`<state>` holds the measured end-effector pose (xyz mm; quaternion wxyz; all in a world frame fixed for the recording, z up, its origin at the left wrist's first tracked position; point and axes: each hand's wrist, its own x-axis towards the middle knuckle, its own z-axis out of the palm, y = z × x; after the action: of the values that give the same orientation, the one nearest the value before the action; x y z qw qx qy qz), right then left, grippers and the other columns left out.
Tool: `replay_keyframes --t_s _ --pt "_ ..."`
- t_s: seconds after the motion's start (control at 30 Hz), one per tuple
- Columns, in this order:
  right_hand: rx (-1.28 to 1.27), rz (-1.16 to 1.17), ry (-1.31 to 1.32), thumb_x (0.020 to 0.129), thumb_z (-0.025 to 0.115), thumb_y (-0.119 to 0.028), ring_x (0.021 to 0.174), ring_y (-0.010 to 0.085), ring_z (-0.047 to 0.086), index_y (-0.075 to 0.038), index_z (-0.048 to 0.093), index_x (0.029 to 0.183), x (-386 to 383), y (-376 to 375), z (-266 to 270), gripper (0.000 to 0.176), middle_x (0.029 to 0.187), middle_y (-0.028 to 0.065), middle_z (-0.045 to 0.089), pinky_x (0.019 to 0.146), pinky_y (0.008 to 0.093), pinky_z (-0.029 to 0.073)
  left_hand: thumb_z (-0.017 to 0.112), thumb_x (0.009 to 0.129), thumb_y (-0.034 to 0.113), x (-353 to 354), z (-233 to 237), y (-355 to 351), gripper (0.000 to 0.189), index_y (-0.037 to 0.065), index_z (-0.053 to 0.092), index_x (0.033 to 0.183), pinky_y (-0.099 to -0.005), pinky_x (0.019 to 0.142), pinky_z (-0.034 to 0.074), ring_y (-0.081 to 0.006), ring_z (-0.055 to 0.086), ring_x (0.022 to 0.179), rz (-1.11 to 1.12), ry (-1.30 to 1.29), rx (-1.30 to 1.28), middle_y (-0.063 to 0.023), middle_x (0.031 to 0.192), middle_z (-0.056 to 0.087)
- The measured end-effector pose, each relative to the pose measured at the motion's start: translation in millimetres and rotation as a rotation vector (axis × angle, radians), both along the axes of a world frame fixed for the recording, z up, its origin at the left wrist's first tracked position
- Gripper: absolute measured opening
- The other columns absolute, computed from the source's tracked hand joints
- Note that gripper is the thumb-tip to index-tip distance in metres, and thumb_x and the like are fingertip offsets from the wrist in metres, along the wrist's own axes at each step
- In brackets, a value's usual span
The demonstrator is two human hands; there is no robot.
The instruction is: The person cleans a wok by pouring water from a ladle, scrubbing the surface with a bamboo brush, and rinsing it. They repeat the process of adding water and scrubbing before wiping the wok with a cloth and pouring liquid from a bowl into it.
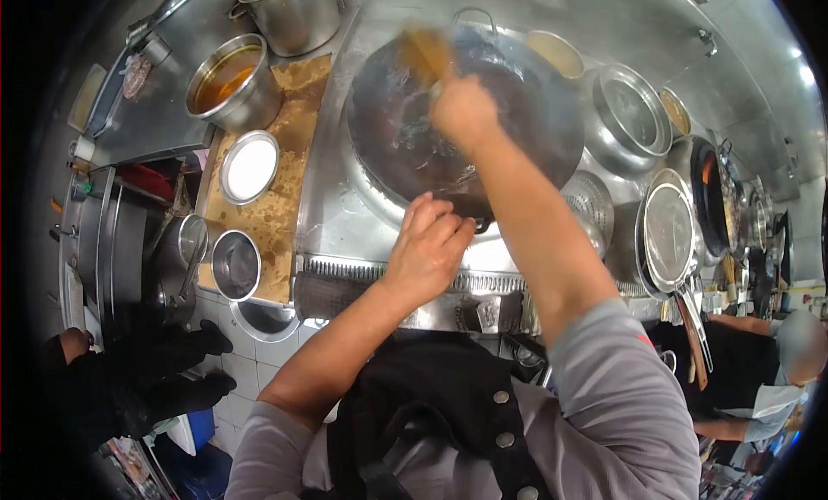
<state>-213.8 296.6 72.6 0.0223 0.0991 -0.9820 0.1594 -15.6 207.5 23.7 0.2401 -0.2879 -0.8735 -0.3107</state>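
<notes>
A large dark wok with loop handles sits on the steel range, its inside wet and shiny. My right hand is closed round a yellowish-brown brush, blurred by motion, over the far left part of the wok. At the wok's near rim is my left hand, beside the near loop handle. Its fingers are bent over the rim, and their tips touch or nearly touch it. What they grip, if anything, is hidden.
Left of the range, a pot of orange liquid, a bowl of white contents and a dark-bottomed bowl stand near a board. Strainers and steel bowls are at right. People stand at both sides.
</notes>
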Motion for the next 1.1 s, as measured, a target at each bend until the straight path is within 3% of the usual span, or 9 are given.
replay_keyframes --t_s 0.07,0.2,0.33,0.43,0.5,0.67,0.8,1.0,1.1 --pt "-0.017 -0.053 -0.094 0.092 0.048 -0.013 0.101 0.0394 0.067 0.010 0.051 0.127 2 2 -1 0.042 0.113 0.0295 0.060 0.088 0.0420 0.056 0.066 0.074 0.005 -5 9 -6 0.032 0.003 0.071 0.106 -0.0553 0.109 0.037 -0.0309 0.055 0.113 0.006 0.022 -0.055 -0.0083 0.100 0.064" --pt "0.150 0.232 0.038 0.091 0.053 -0.016 0.100 0.0407 0.068 0.002 0.057 0.124 46 -13 -5 0.037 0.115 0.0284 0.061 0.088 0.0439 0.057 0.073 0.077 0.006 2 8 -9 0.036 0.007 0.068 0.113 -0.0568 0.110 0.035 -0.0338 0.052 0.121 0.041 0.013 -0.123 -0.0074 0.113 0.065" --pt "-0.054 -0.076 0.029 0.088 0.060 -0.022 0.100 0.0394 0.069 -0.001 0.063 0.121 -9 10 4 0.039 0.111 0.0289 0.065 0.085 0.0429 0.057 0.075 0.077 0.004 21 13 -8 0.038 0.006 0.064 0.114 -0.0562 0.112 0.033 -0.0347 0.050 0.125 0.025 -0.028 -0.036 -0.0099 0.121 0.062" --pt "-0.154 0.367 -0.029 0.084 0.065 -0.026 0.095 0.0380 0.069 -0.005 0.064 0.118 46 20 15 0.040 0.086 0.0232 0.068 0.084 0.0465 0.056 0.076 0.076 0.002 44 19 -30 0.036 0.005 0.062 0.109 -0.0538 0.109 0.037 -0.0359 0.050 0.125 0.033 -0.005 -0.010 -0.0134 0.125 0.059" --pt "-0.055 0.524 0.059 0.085 0.064 -0.024 0.092 0.0412 0.068 -0.007 0.065 0.119 97 47 34 0.038 0.090 0.0227 0.069 0.085 0.0487 0.055 0.075 0.077 0.001 64 8 -57 0.032 0.004 0.062 0.107 -0.0505 0.100 0.044 -0.0365 0.055 0.117 0.118 -0.030 0.142 -0.0157 0.121 0.060" --pt "0.528 0.257 -0.343 0.092 0.055 -0.020 0.100 0.0379 0.067 -0.007 0.062 0.120 100 93 69 0.032 0.105 0.0223 0.067 0.085 0.0448 0.056 0.074 0.082 0.003 100 -25 -121 0.026 0.002 0.062 0.106 -0.0415 0.083 0.050 -0.0345 0.060 0.096 0.235 -0.148 0.120 -0.0155 0.104 0.063" --pt "0.474 0.098 -0.038 0.094 0.052 -0.017 0.102 0.0355 0.068 -0.006 0.061 0.119 29 107 7 0.029 0.111 0.0220 0.065 0.085 0.0428 0.057 0.069 0.086 0.001 122 -42 -125 0.020 0.000 0.062 0.105 -0.0354 0.078 0.051 -0.0281 0.062 0.090 0.291 -0.426 0.354 -0.0149 0.103 0.063" --pt "0.788 0.186 -0.105 0.094 0.052 -0.014 0.101 0.0332 0.070 0.000 0.063 0.115 68 120 36 0.028 0.111 0.0209 0.066 0.080 0.0407 0.059 0.070 0.086 0.002 171 -67 -162 0.020 0.001 0.061 0.104 -0.0339 0.074 0.051 -0.0246 0.062 0.084 0.431 -0.509 0.342 -0.0120 0.099 0.064" --pt "0.650 0.082 -0.034 0.094 0.053 -0.016 0.097 0.0338 0.072 -0.004 0.065 0.115 13 149 41 0.027 0.112 0.0203 0.067 0.079 0.0412 0.060 0.070 0.086 0.002 170 -71 -159 0.020 0.001 0.061 0.104 -0.0330 0.075 0.051 -0.0219 0.062 0.082 0.453 -0.601 0.438 -0.0106 0.095 0.064"
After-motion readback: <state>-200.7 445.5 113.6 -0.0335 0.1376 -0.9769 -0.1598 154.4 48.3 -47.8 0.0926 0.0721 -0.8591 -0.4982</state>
